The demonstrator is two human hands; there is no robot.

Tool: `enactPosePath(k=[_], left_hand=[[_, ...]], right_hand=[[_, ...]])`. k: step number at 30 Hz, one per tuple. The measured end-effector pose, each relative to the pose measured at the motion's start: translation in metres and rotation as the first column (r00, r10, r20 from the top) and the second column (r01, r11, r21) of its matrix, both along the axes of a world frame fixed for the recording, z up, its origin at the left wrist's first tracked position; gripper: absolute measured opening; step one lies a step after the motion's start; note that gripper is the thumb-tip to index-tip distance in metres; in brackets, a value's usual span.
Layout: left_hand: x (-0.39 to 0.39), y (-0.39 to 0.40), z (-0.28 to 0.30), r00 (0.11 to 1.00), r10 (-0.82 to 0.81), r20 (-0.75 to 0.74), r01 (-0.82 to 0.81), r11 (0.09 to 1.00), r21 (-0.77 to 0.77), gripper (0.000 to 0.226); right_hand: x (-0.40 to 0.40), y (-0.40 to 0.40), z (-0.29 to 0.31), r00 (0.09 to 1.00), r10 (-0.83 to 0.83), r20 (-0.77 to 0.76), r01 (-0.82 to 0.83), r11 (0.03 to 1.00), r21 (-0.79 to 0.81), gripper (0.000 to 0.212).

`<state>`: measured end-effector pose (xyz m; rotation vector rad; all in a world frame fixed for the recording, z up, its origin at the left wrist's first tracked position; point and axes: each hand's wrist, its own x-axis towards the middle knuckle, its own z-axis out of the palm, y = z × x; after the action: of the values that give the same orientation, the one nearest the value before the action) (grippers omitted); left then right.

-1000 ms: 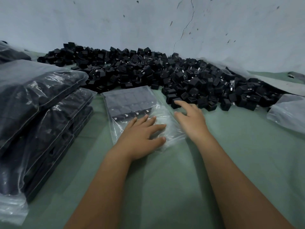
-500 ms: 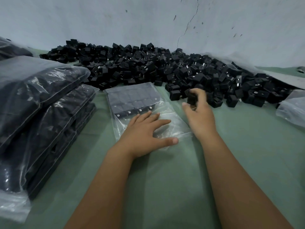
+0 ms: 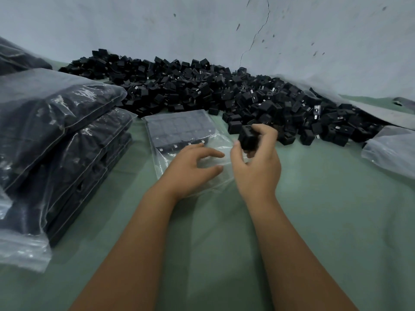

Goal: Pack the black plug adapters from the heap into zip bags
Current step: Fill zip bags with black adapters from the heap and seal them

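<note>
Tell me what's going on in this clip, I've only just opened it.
A person is packing small black plastic plug adapters into a clear zip bag lying flat on the green table cover. The right hand grips an adapter just in front of the big loose heap. The left hand rests on the bag's open, empty end; the far end already holds neat rows. Filled bags are stacked at left.

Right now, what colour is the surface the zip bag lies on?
Pale green, seen in the head view: the table covering under the zip bag.
</note>
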<state>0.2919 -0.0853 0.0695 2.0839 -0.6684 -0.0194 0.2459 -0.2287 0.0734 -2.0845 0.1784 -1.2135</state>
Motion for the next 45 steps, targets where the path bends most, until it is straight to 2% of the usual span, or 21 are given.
enactPosePath(k=[3, 7, 9, 12, 14, 17, 20, 23, 26, 29, 31, 33, 38, 42, 45], left_hand=[[-0.002, 0.002, 0.006, 0.995, 0.012, -0.095, -0.025, 0.991, -0.133, 0.005], [-0.003, 0.006, 0.01, 0.975, -0.036, -0.221, -0.042, 0.94, -0.339, 0.011], [-0.001, 0.007, 0.01, 0.974, 0.013, -0.226, -0.102, 0.916, -0.388, 0.013], [0.005, 0.008, 0.007, 0.963, 0.084, -0.258, -0.198, 0.867, -0.457, 0.009], [0.008, 0.008, 0.006, 0.953, 0.081, -0.293, -0.229, 0.825, -0.517, 0.012], [0.009, 0.008, 0.007, 0.96, 0.049, -0.277, -0.2, 0.811, -0.55, 0.02], [0.008, 0.009, 0.008, 0.966, 0.038, -0.256, -0.177, 0.817, -0.549, 0.018], [0.006, 0.007, 0.008, 0.972, 0.011, -0.236, -0.147, 0.81, -0.567, 0.016], [0.005, 0.006, 0.008, 0.977, -0.031, -0.212, -0.098, 0.813, -0.574, 0.014], [0.005, 0.007, 0.008, 0.977, -0.068, -0.204, -0.067, 0.805, -0.59, 0.013], [0.005, 0.007, 0.009, 0.98, -0.057, -0.193, -0.072, 0.797, -0.6, 0.016], [0.006, 0.008, 0.009, 0.983, -0.034, -0.179, -0.082, 0.796, -0.599, 0.018], [0.003, 0.007, 0.009, 0.976, -0.134, -0.17, 0.004, 0.794, -0.607, 0.016], [0.001, 0.005, 0.011, 0.983, -0.101, -0.155, -0.011, 0.806, -0.592, 0.015], [0.0, 0.005, 0.012, 0.984, -0.098, -0.148, -0.007, 0.809, -0.588, 0.012]], right_hand=[[-0.012, 0.017, 0.003, 0.998, 0.053, 0.018, -0.048, 0.977, -0.206, 0.04], [-0.02, 0.034, 0.001, 0.996, 0.079, -0.052, -0.091, 0.945, -0.313, 0.037], [-0.02, 0.036, 0.001, 0.997, 0.006, -0.081, -0.038, 0.912, -0.408, 0.029], [-0.015, 0.033, 0.0, 0.973, -0.193, -0.125, 0.072, 0.775, -0.628, 0.023], [-0.012, 0.032, -0.003, 0.942, -0.275, -0.194, 0.059, 0.701, -0.711, 0.022], [-0.013, 0.034, -0.003, 0.926, -0.268, -0.266, 0.001, 0.707, -0.707, 0.016], [-0.016, 0.036, 0.001, 0.925, -0.23, -0.303, -0.034, 0.743, -0.669, 0.022], [-0.016, 0.037, 0.002, 0.916, -0.297, -0.268, 0.009, 0.685, -0.728, 0.01], [-0.017, 0.038, 0.004, 0.896, -0.356, -0.265, 0.038, 0.657, -0.753, 0.01], [-0.018, 0.041, 0.006, 0.927, -0.262, -0.268, -0.019, 0.682, -0.731, 0.016], [-0.019, 0.043, 0.006, 0.92, -0.182, -0.348, -0.137, 0.681, -0.72, 0.016], [-0.018, 0.045, 0.004, 0.882, -0.177, -0.436, -0.217, 0.669, -0.711, 0.019], [-0.015, 0.045, 0.001, 0.833, -0.191, -0.519, -0.258, 0.696, -0.67, 0.042], [-0.013, 0.046, 0.0, 0.805, -0.152, -0.574, -0.315, 0.71, -0.63, 0.055], [-0.013, 0.046, -0.001, 0.788, -0.169, -0.592, -0.298, 0.737, -0.607, 0.058]])
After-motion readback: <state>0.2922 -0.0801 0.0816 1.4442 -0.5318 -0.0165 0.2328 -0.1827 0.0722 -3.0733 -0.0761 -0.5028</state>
